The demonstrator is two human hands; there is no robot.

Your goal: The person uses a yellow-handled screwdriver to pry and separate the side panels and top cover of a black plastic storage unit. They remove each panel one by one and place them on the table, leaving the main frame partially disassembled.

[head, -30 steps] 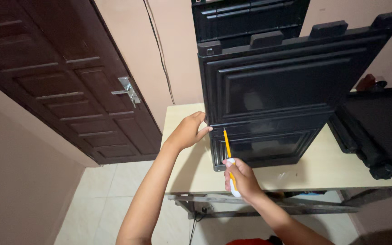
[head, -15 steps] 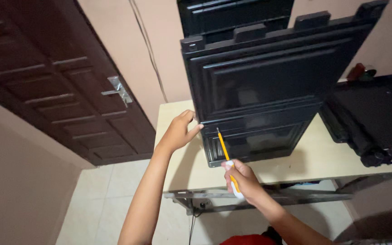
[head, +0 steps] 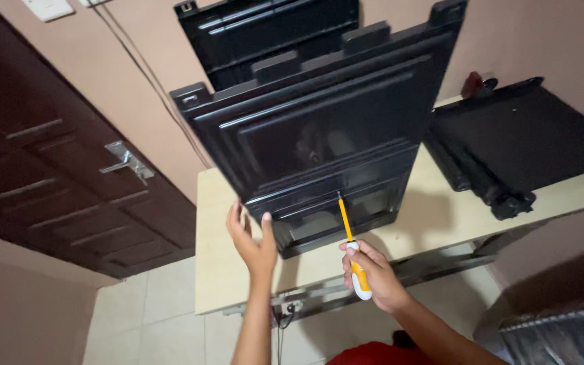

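so we've got a big black panel (head: 319, 135) standing upright on the pale desk (head: 217, 270), leaning a bit toward us, with raised tabs along its top edge and framed rectangles moulded into its face. our left hand (head: 251, 240) is just at the panel's lower left corner, palm open and fingers (head: 234, 216) spread, thumb up beside the edge; hard to say if it's actually touching the plastic or just beside it. our right hand (head: 373, 274) is wrapped around the white and yellow handle of a screwdriver (head: 349, 243), fingers curled tight on it, and the yellow shaft points up so the tip sits against the lower part of the panel, near a horizontal groove. behind it a second black panel (head: 265, 34) leans on the pinkish wall (head: 528, 40). to the right another flat black piece (head: 528, 135) lies on the desk, well apart from our hands. off to the left is a dark brown door (head: 49, 182) with a metal handle (head: 126, 162), and pale floor tiles (head: 150, 318) below.
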